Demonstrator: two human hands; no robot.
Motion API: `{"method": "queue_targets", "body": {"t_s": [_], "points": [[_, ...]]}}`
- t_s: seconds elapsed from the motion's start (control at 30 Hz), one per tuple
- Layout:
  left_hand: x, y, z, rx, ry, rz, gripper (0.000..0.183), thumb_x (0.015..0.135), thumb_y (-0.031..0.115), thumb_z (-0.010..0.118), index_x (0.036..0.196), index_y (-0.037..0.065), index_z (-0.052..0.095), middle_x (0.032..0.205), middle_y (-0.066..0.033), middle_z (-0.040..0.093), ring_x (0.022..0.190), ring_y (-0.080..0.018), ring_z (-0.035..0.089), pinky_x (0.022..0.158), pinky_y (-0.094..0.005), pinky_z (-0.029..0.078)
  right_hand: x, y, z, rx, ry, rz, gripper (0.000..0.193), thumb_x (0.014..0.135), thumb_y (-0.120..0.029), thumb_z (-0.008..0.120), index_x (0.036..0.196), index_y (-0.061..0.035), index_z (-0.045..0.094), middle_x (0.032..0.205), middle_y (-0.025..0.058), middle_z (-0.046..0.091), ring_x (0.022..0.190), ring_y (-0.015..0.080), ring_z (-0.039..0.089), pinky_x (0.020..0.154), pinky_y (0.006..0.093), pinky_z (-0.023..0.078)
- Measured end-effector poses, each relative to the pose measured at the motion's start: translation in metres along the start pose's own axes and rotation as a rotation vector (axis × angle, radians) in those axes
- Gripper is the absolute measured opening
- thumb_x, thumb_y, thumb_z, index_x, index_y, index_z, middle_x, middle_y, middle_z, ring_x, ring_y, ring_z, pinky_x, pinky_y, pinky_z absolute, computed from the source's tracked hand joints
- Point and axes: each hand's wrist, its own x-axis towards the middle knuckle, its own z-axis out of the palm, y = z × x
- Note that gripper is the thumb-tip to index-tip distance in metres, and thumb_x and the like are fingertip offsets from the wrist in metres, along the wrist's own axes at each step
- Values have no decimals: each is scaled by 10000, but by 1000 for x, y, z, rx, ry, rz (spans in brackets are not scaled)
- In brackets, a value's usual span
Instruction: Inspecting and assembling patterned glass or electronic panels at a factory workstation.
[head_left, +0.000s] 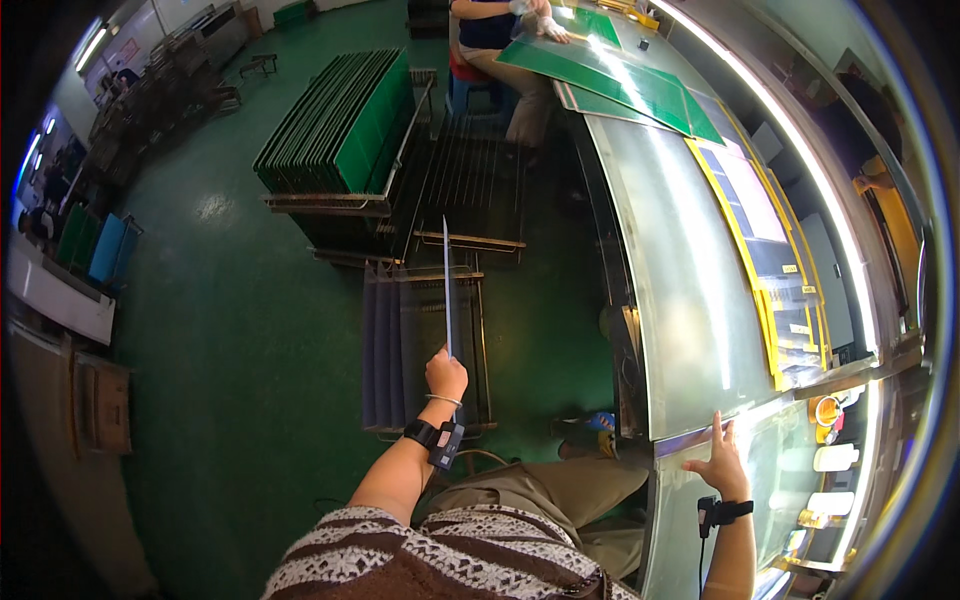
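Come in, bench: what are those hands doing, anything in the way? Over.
Left fingers gripping thin panel, edge-on to camera. Right fingers spread at glossy tabletop, contact unclear. Rack appears below panel; nothing visibly blocking it.

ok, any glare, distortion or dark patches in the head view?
Head view: bright glare streaks down the long, glossy grey tabletop and across the flat green rectangular panel; the long white tube light looks bowed by the fisheye; picture corners go black, with blue-purple fringing at the right rim.

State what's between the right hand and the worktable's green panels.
In the head view, a bare, glossy, light-streaked stretch of worktable lies between the right hand and green panels.
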Motion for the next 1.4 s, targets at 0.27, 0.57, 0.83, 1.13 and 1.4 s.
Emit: {"method": "queue_targets", "body": {"t_s": [0.27, 0.57, 0.83, 1.13, 1.4], "points": [[27, 9, 2, 44, -190, -234, 890, 795, 554, 538, 1417, 86, 107, 1464, -206, 83, 1328, -426, 127, 969, -637, 237, -1, -9, -3, -9, -9, 24, 1133, 535, -237, 837, 1411, -70, 138, 1360, 366, 202, 1281, 459, 228, 1046, 450, 255], [38, -65, -13, 87, 142, -262, 470, 823, 431, 553, 1073, 34, 566, 1099, -196, 542, 1029, -375, 490, 878, -475, 388, 2, -1, 1, -30, -4, -15, 1149, 536, -223, 838, 1410, -52, 111, 1350, 384, 198, 1270, 474, 238, 1037, 451, 273], [18, -13, 30, 188, 126, 20, 831, 833, 551, 477, 1340, -67, 249, 1356, -265, 319, 1261, -399, 305, 1011, -482, 291, 4, 6, 3, -16, -29, -14, 1179, 529, -221, 840, 1413, -52, 79, 1342, 397, 191, 1264, 487, 237, 1032, 456, 277], [14, -28, 54, 295, 12, -43, 828, 835, 568, 455, 1368, -23, 221, 1414, -210, 248, 1310, -362, 237, 990, -522, 298, 1, -4, 1, -52, -22, -5, 1158, 534, -221, 837, 1414, -74, 99, 1353, 385, 186, 1249, 514, 241, 1021, 467, 299], [3, -86, 31, 283, -86, -399, 505, 802, 393, 589, 1171, 55, 521, 1301, -190, 429, 1221, -346, 383, 911, -489, 394, 0, -12, -7, -49, -44, 40, 1144, 543, -219, 833, 1413, -75, 105, 1379, 361, 152, 1258, 501, 237, 1023, 453, 305]]}}
